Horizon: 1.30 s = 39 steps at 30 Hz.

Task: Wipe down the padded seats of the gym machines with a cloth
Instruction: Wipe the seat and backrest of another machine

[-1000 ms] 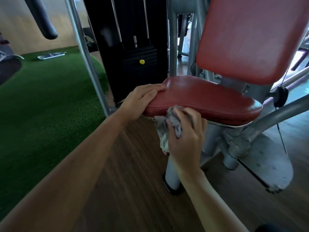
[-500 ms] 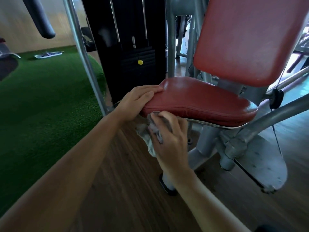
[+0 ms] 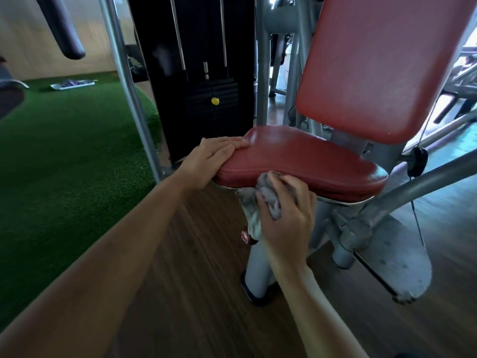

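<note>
A red padded seat [image 3: 304,156] sits on a grey machine frame, with a red padded backrest [image 3: 382,65] upright behind it. My left hand [image 3: 211,158] lies flat over the seat's left end, fingers together and resting on the pad. My right hand [image 3: 286,215] is shut on a crumpled grey cloth [image 3: 268,195] and presses it against the seat's front side edge, near the chrome trim. Part of the cloth hangs down below my fingers.
A black weight stack [image 3: 204,81] with a yellow pin [image 3: 215,101] stands behind the seat. A grey slanted frame tube [image 3: 129,94] runs down on the left. Green turf [image 3: 59,156] covers the floor left; wood flooring [image 3: 196,293] lies below. A grey footplate [image 3: 395,257] sits at the right.
My right hand with the cloth slid left along the seat's front edge, then back to the right. My left hand stayed on the seat's left end.
</note>
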Motion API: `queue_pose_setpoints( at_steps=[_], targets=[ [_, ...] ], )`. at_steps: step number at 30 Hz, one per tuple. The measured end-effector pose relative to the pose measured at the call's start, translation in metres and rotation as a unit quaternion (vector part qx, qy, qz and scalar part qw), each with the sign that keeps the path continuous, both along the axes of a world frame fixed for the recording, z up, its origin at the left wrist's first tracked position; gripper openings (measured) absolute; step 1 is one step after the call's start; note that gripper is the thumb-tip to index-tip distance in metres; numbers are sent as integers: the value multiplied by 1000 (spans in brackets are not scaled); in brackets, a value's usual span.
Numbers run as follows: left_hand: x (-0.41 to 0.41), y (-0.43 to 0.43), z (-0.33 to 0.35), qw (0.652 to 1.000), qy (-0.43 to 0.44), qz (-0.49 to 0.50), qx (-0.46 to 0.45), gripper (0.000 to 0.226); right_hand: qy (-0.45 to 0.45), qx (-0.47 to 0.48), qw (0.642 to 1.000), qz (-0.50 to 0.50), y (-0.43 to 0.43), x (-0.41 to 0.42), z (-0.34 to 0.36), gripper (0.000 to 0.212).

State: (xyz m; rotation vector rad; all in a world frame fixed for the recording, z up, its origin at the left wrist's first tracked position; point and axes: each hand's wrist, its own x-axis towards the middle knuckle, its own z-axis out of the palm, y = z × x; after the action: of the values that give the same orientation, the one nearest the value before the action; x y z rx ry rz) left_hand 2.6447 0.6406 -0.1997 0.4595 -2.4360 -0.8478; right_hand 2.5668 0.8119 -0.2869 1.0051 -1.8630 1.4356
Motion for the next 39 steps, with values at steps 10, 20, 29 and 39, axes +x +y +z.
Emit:
queue_pose_setpoints(
  at_steps=[10, 20, 29, 39],
  targets=[
    [0, 13, 15, 994, -76, 57, -54, 37, -100, -8, 993, 61, 43, -6, 1, 40],
    [-26, 41, 42, 962, -206, 135, -116, 43, -89, -83, 992, -32, 54, -23, 1, 36],
    [-28, 41, 16, 953, -186, 154, -181, 55, -114, -104, 988, -28, 24, -10, -2, 35],
    [-29, 36, 9, 968, -95, 164, -163, 41, -58, -78, 994, -44, 16, -16, -1, 33]
  ],
)
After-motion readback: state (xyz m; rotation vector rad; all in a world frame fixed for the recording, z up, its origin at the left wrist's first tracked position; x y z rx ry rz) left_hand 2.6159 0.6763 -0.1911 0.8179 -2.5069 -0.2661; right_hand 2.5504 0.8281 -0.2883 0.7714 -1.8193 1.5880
